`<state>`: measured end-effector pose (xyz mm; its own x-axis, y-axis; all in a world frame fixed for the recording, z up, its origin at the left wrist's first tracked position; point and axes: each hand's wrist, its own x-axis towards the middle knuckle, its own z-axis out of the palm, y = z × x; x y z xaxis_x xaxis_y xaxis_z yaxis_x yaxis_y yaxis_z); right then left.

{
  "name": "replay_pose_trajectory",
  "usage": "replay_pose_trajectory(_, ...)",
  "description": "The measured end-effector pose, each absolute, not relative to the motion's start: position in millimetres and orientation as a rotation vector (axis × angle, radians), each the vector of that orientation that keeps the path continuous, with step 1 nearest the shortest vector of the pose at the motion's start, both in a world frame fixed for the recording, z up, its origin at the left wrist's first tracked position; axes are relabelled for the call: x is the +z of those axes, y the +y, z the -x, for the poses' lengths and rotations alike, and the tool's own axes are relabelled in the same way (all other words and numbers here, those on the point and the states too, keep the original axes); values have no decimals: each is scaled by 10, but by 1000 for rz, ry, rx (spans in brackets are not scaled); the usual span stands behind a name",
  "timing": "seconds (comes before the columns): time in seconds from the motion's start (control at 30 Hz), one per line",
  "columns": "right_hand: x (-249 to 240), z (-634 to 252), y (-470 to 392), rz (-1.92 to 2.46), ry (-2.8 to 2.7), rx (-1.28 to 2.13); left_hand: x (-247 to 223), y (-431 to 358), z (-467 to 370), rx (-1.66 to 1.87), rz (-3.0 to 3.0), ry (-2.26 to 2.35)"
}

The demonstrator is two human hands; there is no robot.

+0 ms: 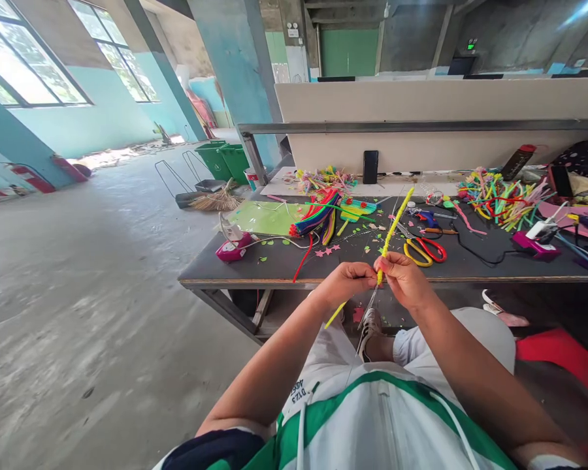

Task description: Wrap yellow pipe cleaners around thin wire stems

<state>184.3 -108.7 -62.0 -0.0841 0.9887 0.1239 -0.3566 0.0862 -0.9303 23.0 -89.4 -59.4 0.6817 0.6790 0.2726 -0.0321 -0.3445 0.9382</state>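
Note:
A fuzzy yellow strip (pixel 394 222) wrapped along thin wires rises tilted from between my hands, just past the table's front edge. My right hand (pixel 402 275) pinches it near its lower part. My left hand (pixel 349 282) is closed beside it, fingertips touching the same spot; a loose yellow tail (pixel 335 315) hangs below that hand. Bare wire ends (pixel 368 308) point down over my lap. Scissors with red and yellow handles (pixel 424 251) lie on the table right of the strip. A bundle of coloured pipe cleaners (pixel 318 219) lies farther left.
The dark table (pixel 274 261) holds a pink power socket (pixel 234 247), a green sheet (pixel 262 217), a blue glue gun (pixel 427 219), cables and paper scraps. A phone (pixel 370 167) stands behind. A colourful pile (pixel 504 196) lies back right.

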Motion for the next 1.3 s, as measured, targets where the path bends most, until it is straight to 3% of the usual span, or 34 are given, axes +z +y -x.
replay_pose_trajectory(0.13,-644,-1867,-1076,917,-1114,1228,-565,-905,-254,902,-2075,577)
replay_pose_trajectory(0.3,-686,-1889,-1071,1259,-1255,814,-578,-974,-292,1036,-2428,656)
replay_pose_trajectory(0.47,-645,-1896,-1109,1447,-1330,535,-665,-1054,-364,1065,-2491,801)
replay_pose_trajectory(0.67,-734,-1950,-1073,1086,-1173,1018,-730,-990,-370,1081,-1955,929)
replay_pose_trajectory(0.87,-778,-1971,-1061,698,-1123,1393,-792,-1013,-359,805,-1375,648)
replay_pose_trajectory(1.07,-827,-1970,-1048,576,-1184,1449,-831,-1083,-412,696,-1182,571)
replay_pose_trajectory(1.3,-819,-1982,-1044,740,-1185,1308,-759,-1083,-420,853,-1363,755)
